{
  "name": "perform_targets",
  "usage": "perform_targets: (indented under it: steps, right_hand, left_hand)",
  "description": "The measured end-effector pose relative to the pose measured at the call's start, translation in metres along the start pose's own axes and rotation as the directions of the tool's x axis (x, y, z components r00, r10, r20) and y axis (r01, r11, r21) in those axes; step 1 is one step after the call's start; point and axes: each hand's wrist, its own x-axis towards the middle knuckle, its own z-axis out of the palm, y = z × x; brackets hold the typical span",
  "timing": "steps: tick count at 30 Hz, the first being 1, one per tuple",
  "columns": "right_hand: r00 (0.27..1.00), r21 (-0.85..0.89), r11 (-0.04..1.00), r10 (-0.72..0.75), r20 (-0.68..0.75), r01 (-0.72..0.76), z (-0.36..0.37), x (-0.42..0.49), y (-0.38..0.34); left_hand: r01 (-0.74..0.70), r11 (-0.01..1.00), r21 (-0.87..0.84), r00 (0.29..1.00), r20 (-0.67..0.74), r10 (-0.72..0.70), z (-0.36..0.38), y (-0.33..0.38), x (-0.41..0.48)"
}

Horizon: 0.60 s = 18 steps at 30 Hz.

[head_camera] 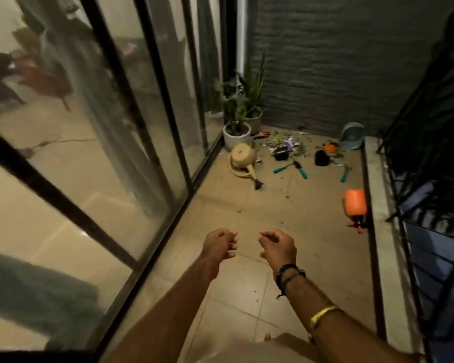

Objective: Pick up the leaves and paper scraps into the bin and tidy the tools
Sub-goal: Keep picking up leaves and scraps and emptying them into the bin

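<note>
Low in the centre of the frame, the left hand (220,244) and right hand (277,244) are both curled into loose fists, holding nothing. The scatter of dry leaves and pale paper scraps (286,145) lies well apart from them, above and slightly right, so the right hand looks nearer. The tipped teal plastic bin (351,136) sits further right, and the teal-handled garden tools (290,167) lie just below the litter.

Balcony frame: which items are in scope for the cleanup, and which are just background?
Job: leaves and paper scraps, teal bin, green-handled tools, watering can, orange sprayer.
Background: potted plants, glass door, brick wall.
</note>
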Motion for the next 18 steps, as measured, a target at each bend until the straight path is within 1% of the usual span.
perform_targets:
  steps: [3, 5, 9, 15, 18]
  right_hand:
    - [0.996, 0.058, 0.998, 0.029, -0.082, -0.024, -0.039, 0.042, -0.006]
    - [0.994, 0.083, 0.996, 0.041, -0.101, -0.032, -0.055, 0.059, -0.009]
    - [0.975, 0.144, 0.986, 0.107, -0.194, -0.079, -0.087, 0.114, -0.020]
    - [0.948, 0.208, 0.974, 0.148, -0.280, -0.090, -0.101, 0.216, -0.040]
    - [0.929, 0.241, 0.966, 0.175, -0.325, -0.097, -0.105, 0.268, -0.059]
  left_hand:
    - [0.009, 0.999, 0.034, 0.997, 0.070, -0.011, 0.059, 0.019, 0.030]
    - [0.021, 0.999, 0.039, 0.995, 0.094, -0.024, 0.081, 0.026, 0.045]
    - [0.024, 0.997, 0.069, 0.988, 0.152, -0.034, 0.138, 0.052, 0.088]
    - [-0.014, 0.990, 0.143, 0.966, 0.257, -0.023, 0.202, 0.096, 0.171]
    - [-0.005, 0.981, 0.196, 0.951, 0.304, -0.056, 0.233, 0.124, 0.222]
